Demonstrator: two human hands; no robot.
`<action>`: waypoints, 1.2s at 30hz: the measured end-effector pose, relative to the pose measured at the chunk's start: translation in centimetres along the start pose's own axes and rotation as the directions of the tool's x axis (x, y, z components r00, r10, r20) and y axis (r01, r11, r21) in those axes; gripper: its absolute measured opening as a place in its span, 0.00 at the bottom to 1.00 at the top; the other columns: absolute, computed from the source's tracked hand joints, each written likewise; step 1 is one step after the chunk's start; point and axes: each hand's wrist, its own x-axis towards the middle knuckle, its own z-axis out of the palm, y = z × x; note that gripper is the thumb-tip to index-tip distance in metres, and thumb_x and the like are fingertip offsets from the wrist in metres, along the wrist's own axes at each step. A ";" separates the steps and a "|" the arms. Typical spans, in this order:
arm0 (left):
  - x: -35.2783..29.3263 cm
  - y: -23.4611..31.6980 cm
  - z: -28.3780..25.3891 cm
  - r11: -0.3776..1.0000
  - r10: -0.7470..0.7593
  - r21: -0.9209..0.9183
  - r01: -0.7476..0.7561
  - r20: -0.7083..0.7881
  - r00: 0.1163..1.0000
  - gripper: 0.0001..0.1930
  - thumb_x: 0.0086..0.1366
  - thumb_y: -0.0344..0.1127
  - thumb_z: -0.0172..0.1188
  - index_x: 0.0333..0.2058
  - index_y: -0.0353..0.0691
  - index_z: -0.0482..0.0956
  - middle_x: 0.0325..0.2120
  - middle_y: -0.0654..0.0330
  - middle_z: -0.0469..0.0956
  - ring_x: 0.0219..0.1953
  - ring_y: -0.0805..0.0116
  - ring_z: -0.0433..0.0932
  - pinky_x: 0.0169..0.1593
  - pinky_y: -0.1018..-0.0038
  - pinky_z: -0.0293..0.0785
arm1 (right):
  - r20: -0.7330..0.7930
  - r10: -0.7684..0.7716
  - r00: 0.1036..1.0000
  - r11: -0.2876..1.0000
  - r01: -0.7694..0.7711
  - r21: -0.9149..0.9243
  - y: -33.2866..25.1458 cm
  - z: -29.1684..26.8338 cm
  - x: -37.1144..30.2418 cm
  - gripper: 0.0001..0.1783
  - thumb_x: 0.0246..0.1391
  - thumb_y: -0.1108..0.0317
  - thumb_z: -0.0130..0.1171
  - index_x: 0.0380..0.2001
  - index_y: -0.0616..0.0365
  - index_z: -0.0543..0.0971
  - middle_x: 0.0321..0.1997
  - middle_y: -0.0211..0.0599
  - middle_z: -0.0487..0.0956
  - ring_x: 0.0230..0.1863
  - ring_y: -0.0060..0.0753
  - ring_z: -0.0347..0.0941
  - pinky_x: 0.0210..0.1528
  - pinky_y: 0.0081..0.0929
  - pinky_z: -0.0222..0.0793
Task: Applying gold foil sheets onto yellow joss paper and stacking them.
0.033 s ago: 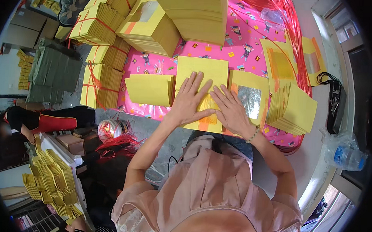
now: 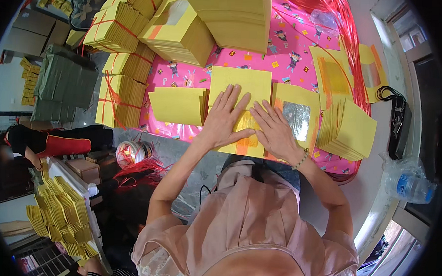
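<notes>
My left hand (image 2: 225, 121) lies flat on a yellow paper sheet (image 2: 242, 80), fingers stretched toward its far part and thumb across a golden patch near its front. Beside it my right hand (image 2: 276, 132) rests with fingers extended, its tips near the sheet's right edge and its palm over a yellow paper with a silver square (image 2: 296, 120). A beaded bracelet circles the right wrist. Left of the hands sits a folded pile of yellow paper (image 2: 177, 106). To the right is a fanned stack of folded yellow papers (image 2: 350, 130).
Yellow paper bundles tied with red string (image 2: 119, 101) line the table's left side, with tall stacks (image 2: 178, 35) behind. Red plastic strands (image 2: 350, 50) hang at the right over the pink patterned tablecloth (image 2: 288, 62). Another person (image 2: 58, 143) works at a side table at left.
</notes>
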 end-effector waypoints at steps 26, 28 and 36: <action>-3.2 -0.9 -0.5 0.996 0.004 0.086 -0.007 0.038 0.999 0.45 0.59 0.70 0.55 0.68 0.46 0.62 0.70 0.44 0.52 0.73 0.39 0.46 0.72 0.49 0.45 | 0.107 -0.060 0.992 0.997 0.065 -0.039 -0.5 0.0 2.3 0.42 0.62 0.45 0.52 0.72 0.54 0.55 0.77 0.39 0.53 0.78 0.44 0.43 0.76 0.53 0.35; -3.3 -0.7 -0.7 0.994 -0.010 0.109 0.004 0.047 0.999 0.48 0.59 0.70 0.56 0.69 0.44 0.60 0.70 0.42 0.51 0.73 0.41 0.47 0.72 0.50 0.46 | 0.112 -0.067 0.991 0.996 0.072 -0.043 -0.3 0.0 2.4 0.42 0.62 0.45 0.51 0.72 0.54 0.55 0.77 0.39 0.52 0.78 0.44 0.43 0.76 0.52 0.35; -4.2 -0.4 -1.3 0.995 -0.077 0.068 0.073 0.057 0.995 0.53 0.59 0.70 0.57 0.69 0.34 0.53 0.70 0.37 0.48 0.73 0.40 0.45 0.73 0.53 0.46 | 0.122 -0.072 0.990 0.996 0.078 -0.045 -0.3 -0.2 2.5 0.39 0.64 0.47 0.49 0.72 0.53 0.56 0.77 0.39 0.52 0.78 0.44 0.42 0.77 0.51 0.35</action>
